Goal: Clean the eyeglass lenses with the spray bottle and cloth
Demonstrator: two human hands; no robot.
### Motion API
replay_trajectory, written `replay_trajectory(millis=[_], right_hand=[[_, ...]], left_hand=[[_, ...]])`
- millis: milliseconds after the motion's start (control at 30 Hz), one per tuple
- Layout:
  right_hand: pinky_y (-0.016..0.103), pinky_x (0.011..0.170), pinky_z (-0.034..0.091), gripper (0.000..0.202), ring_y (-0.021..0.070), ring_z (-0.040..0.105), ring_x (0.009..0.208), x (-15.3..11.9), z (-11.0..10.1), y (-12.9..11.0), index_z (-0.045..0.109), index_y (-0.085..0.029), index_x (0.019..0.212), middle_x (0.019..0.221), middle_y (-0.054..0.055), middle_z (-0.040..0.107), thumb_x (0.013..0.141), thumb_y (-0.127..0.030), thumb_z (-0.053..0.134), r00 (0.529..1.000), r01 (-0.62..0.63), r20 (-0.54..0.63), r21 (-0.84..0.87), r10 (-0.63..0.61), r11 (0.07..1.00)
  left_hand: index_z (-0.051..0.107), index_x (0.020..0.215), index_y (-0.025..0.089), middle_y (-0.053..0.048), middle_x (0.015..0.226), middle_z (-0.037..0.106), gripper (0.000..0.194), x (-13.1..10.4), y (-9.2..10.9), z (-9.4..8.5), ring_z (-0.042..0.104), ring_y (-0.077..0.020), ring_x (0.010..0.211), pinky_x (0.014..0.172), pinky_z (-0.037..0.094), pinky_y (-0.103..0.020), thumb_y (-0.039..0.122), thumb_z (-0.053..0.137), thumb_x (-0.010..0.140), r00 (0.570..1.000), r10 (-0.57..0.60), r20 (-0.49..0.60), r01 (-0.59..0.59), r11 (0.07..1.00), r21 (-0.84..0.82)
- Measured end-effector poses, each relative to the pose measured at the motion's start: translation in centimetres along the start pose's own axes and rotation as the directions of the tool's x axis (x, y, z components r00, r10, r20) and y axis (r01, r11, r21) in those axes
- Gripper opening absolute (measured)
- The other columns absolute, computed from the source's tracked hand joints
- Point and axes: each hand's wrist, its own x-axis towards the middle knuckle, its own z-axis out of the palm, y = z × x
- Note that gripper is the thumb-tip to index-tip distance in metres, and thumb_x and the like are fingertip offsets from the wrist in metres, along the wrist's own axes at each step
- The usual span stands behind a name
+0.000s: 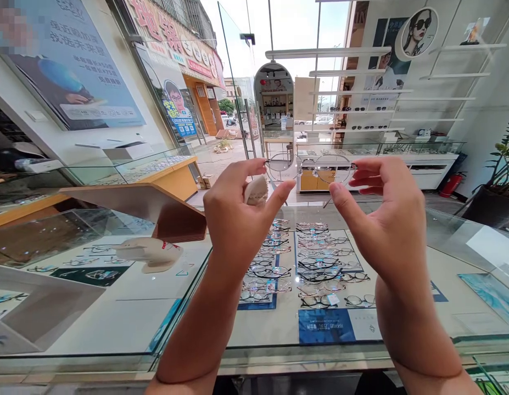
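Held up in front of me is a pair of thin-rimmed eyeglasses (333, 168) with clear round lenses, level and above the counter. My left hand (241, 219) grips its left end with the fingertips, thumb stretched toward the lens. A crumpled pale cloth (257, 190) is tucked in that same palm. At the opposite end, my right hand (384, 219) holds the frame's outer edge by thumb and fingers. Below both hands, several rows of eyeglasses (315, 269) lie inside the glass display counter (270, 332).
A brown wooden stand (155, 206) and a beige hand-shaped or animal-shaped ornament (151, 252) are on the left. An oval standing mirror (274, 109) is ahead by the glass door. Wall shelves (361, 99), a potted plant (501, 170) and a fire extinguisher (451, 185) are to the right.
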Motion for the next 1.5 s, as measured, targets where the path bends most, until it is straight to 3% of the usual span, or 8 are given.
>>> replay_trajectory(millis=[233,400,633,867,1333,1500], right_hand=[[0.053,0.090,0.064,0.037,0.0308,0.076,0.102,-0.02,-0.01,0.28,0.068,-0.027,0.125,0.117,0.011,0.076,0.099,-0.052,0.075,1.000,0.019,0.001,-0.010,-0.019,1.000],[0.055,0.091,0.066,0.039,0.0316,0.076,0.103,0.05,0.07,0.54,0.068,-0.027,0.128,0.119,0.012,0.077,0.100,-0.053,0.074,0.999,0.035,0.009,-0.013,-0.035,0.999],[0.059,0.092,0.066,0.041,0.0343,0.077,0.106,0.07,0.08,0.48,0.068,-0.025,0.129,0.121,0.014,0.076,0.100,-0.053,0.074,0.999,0.027,0.025,-0.020,-0.027,0.999],[0.057,0.087,0.066,0.035,0.0330,0.078,0.102,0.09,0.16,0.34,0.067,-0.024,0.123,0.117,0.013,0.077,0.099,-0.049,0.073,0.999,0.048,-0.005,-0.036,-0.049,0.998],[0.059,0.091,0.066,0.029,0.0356,0.078,0.105,-0.09,0.03,0.38,0.066,-0.031,0.124,0.120,0.011,0.075,0.100,-0.046,0.073,0.999,0.032,0.025,-0.045,-0.031,0.998],[0.059,0.093,0.067,0.030,0.0370,0.077,0.108,-0.13,-0.10,0.49,0.066,-0.034,0.129,0.121,0.011,0.075,0.103,-0.047,0.072,0.998,0.034,0.050,-0.052,-0.031,0.998]], left_hand=[[0.078,0.126,0.033,-0.006,0.119,0.083,0.043,-0.04,0.17,-0.20,0.079,-0.0306,0.118,0.096,0.067,-0.045,0.064,0.085,0.097,0.998,-0.044,0.039,0.044,0.999,0.002],[0.079,0.125,0.037,-0.004,0.116,0.085,0.043,0.06,0.37,-0.34,0.080,-0.0307,0.112,0.097,0.071,-0.049,0.067,0.086,0.095,0.999,-0.042,0.024,0.041,0.998,0.040],[0.080,0.120,0.034,-0.004,0.119,0.085,0.046,0.13,0.53,-0.42,0.081,-0.0307,0.114,0.102,0.069,-0.048,0.069,0.089,0.091,0.998,-0.060,0.026,0.060,0.998,0.015],[0.077,0.128,0.033,-0.008,0.126,0.082,0.050,0.01,0.30,-0.41,0.077,-0.0355,0.129,0.104,0.067,-0.049,0.068,0.086,0.094,0.994,-0.085,0.071,0.088,0.995,-0.037],[0.079,0.122,0.034,-0.005,0.120,0.084,0.047,0.13,0.40,-0.44,0.081,-0.0326,0.118,0.104,0.067,-0.048,0.067,0.090,0.091,0.998,-0.060,0.031,0.060,0.998,0.008],[0.078,0.125,0.034,-0.006,0.124,0.082,0.048,0.03,0.30,-0.43,0.078,-0.0350,0.128,0.105,0.066,-0.048,0.067,0.087,0.092,0.996,-0.080,0.050,0.081,0.997,-0.019]])
